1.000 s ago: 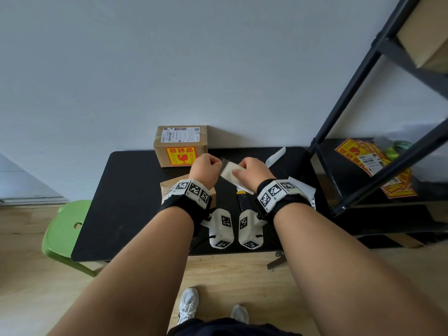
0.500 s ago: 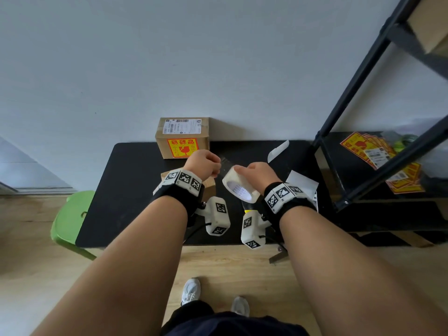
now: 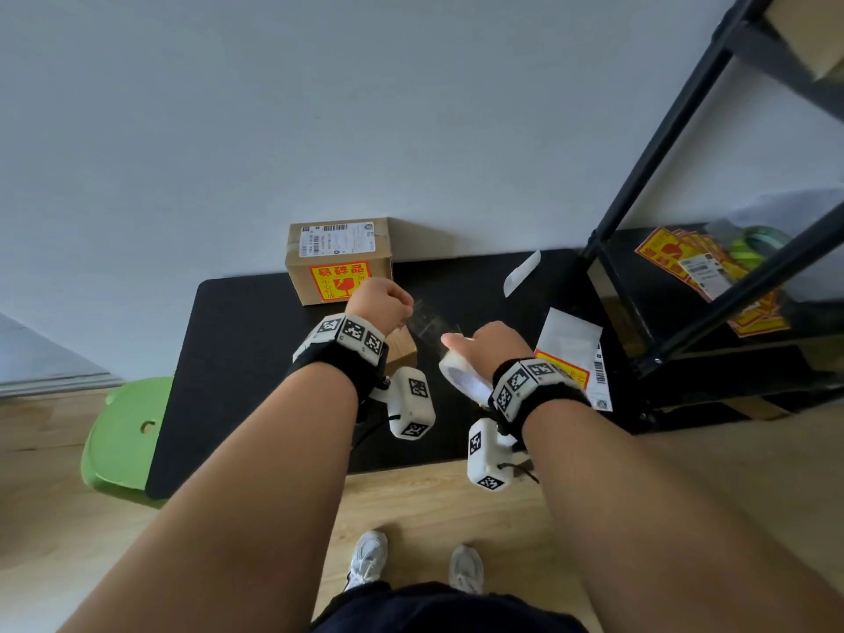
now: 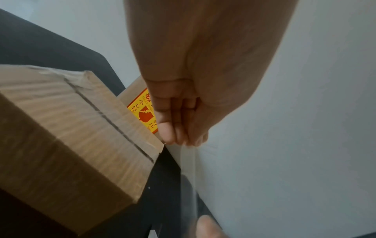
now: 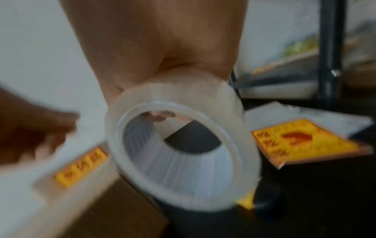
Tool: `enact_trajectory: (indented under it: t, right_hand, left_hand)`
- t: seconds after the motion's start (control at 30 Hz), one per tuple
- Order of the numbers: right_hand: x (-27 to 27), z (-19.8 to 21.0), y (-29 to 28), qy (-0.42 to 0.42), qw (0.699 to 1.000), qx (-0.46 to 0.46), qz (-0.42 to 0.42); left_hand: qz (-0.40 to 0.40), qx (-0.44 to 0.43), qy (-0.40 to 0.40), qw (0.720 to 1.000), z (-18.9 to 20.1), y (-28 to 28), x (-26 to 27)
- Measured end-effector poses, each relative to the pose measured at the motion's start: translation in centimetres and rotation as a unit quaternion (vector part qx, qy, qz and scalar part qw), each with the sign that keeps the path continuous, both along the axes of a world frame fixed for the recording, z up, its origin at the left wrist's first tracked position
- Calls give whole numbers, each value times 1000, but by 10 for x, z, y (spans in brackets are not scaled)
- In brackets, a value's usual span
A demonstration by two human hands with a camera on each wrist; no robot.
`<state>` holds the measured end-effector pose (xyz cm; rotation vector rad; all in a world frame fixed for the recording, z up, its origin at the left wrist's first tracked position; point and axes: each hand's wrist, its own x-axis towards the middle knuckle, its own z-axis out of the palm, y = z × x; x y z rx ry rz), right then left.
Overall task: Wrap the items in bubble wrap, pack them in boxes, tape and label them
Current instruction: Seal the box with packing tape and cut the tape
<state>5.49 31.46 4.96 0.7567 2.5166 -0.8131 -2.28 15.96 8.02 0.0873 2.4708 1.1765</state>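
While the right hand [image 3: 491, 342] grips a roll of clear tape [image 3: 463, 379] above the middle of the black surface [image 3: 237, 358], the left hand [image 3: 379, 303] pinches the free end of the tape strip [image 3: 427, 319] stretched between them. A small plain box [image 4: 67, 128] sits under the left wrist; a labelled box [image 3: 340, 260] stands at the far edge, against the wall. Fragile stickers [image 3: 564, 370] lie near the right edge.

Two cardboard boxes [image 3: 340, 260], loose labels [image 3: 568, 354] and a backing strip [image 3: 521, 272] are carried by the black worktop [image 3: 237, 358].
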Motion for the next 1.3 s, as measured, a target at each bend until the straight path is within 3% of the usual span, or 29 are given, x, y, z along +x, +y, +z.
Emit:
enact_trajectory:
  t: [0.1,0.3,0.53,1.0,1.3]
  right_hand:
    - [-6,-1,-10,13,996,-64,-66]
    - [-9,-13,-22,9,988,-131,-87]
    - [-6,-13,-39,-58,990,-4,-132]
    - [-17,-28,-60,-55,964,-87,-244]
    - [-21,-35,-60,-24,965,-89,-246]
  left_hand:
    - [-8,-23,13,1000,-6,-10,-15]
    - [-37,-60,33,997,-16,-27,-39]
    - [-97,-52,35,993,-26,-23,-57]
    - [-177,-104,75,976,-53,-20,-89]
    - [-167,-94,41,981,-67,-19,-96]
